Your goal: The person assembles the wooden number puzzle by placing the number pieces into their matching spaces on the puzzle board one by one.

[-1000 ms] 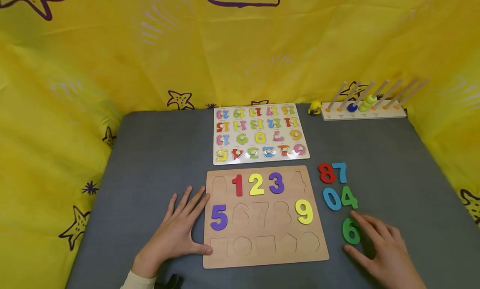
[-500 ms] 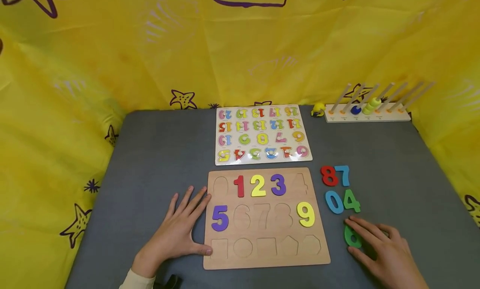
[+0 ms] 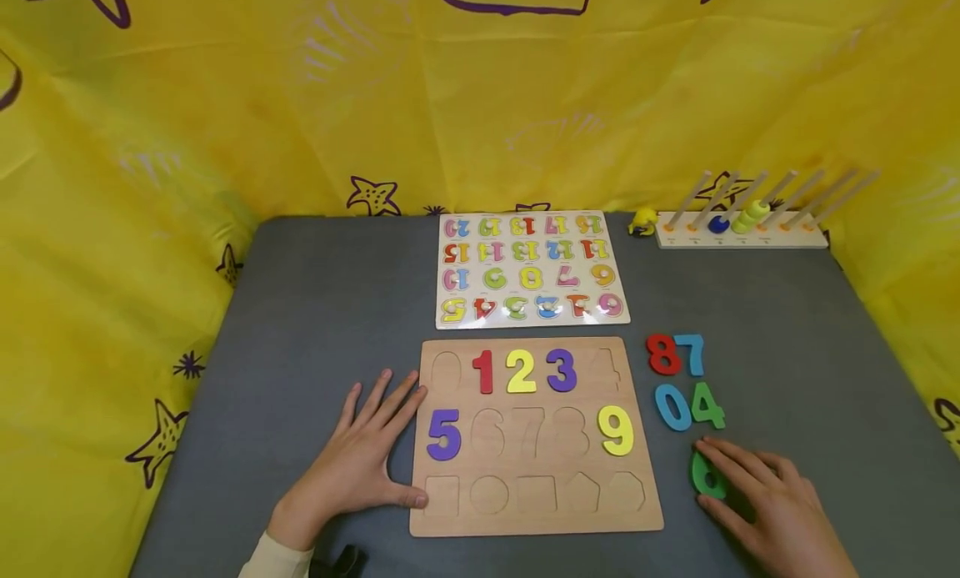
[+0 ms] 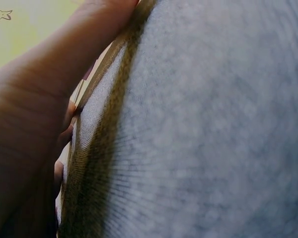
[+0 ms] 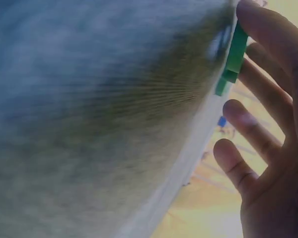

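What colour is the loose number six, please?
The flat number six is green, clearest in head view.

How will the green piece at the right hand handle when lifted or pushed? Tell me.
The green piece is probably stiff, since it looks solid, with crisp edges. It should be light, being thin and small beside the right hand. With its flat shape, it would likely slide over the table rather than roll.

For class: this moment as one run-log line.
left hand: touches wooden board; right hand: pinches green 6; loose: red 8, blue 7, blue 0, green 4
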Action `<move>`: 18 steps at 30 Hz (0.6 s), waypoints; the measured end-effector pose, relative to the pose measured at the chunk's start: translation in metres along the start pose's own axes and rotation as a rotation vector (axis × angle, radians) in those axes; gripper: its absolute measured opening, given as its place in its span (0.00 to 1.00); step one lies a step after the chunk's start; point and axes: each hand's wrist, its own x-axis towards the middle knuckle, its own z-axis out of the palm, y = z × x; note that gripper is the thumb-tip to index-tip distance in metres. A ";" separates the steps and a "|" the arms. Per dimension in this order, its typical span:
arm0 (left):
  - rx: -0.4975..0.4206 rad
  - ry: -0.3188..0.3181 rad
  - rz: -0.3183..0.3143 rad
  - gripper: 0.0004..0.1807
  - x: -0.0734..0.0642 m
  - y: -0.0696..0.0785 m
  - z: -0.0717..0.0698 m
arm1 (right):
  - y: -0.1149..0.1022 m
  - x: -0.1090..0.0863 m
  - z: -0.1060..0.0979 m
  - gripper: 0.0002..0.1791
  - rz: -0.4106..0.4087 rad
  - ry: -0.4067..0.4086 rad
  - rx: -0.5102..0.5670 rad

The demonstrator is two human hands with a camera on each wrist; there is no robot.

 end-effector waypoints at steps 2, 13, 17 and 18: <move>-0.004 0.005 0.002 0.76 0.000 0.000 0.000 | -0.002 0.003 -0.004 0.46 -0.034 0.035 0.004; 0.000 -0.005 -0.003 0.76 0.001 -0.002 0.003 | -0.041 0.043 -0.033 0.38 -0.222 0.159 0.075; -0.012 0.014 0.002 0.76 0.000 -0.001 0.004 | -0.068 0.063 -0.039 0.40 -0.296 0.169 0.087; -0.018 0.018 0.005 0.76 -0.001 0.000 0.005 | -0.075 0.067 -0.039 0.40 -0.316 0.171 0.091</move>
